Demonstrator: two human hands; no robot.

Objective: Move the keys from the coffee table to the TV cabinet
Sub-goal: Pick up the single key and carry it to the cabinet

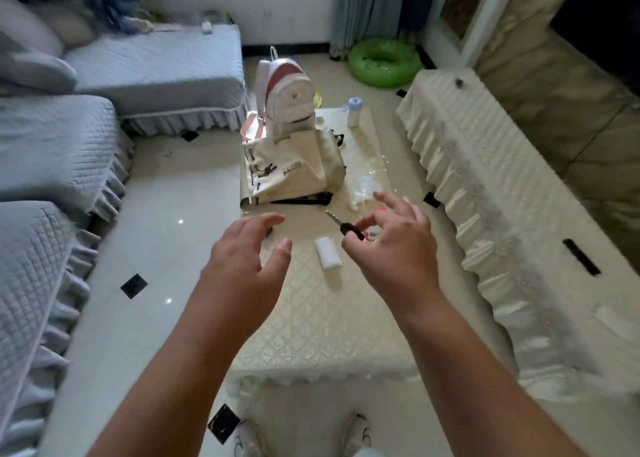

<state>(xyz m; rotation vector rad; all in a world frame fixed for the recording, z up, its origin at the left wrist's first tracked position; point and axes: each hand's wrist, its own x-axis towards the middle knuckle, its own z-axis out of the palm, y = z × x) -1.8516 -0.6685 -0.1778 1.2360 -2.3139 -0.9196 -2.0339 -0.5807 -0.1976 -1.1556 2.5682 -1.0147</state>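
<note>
A key with a black head and a metal blade is pinched between the thumb and forefinger of my right hand, just above the coffee table, which wears a cream quilted cover. The blade points up and to the left. My left hand hovers to the left of the key with its fingers spread and holds nothing. The TV cabinet, draped in a cream ruffled cloth, runs along the right side.
On the table stand a cream tote bag, a white and pink backpack, a white bottle and a small white roll. A grey sofa lines the left. A green swim ring lies on the floor.
</note>
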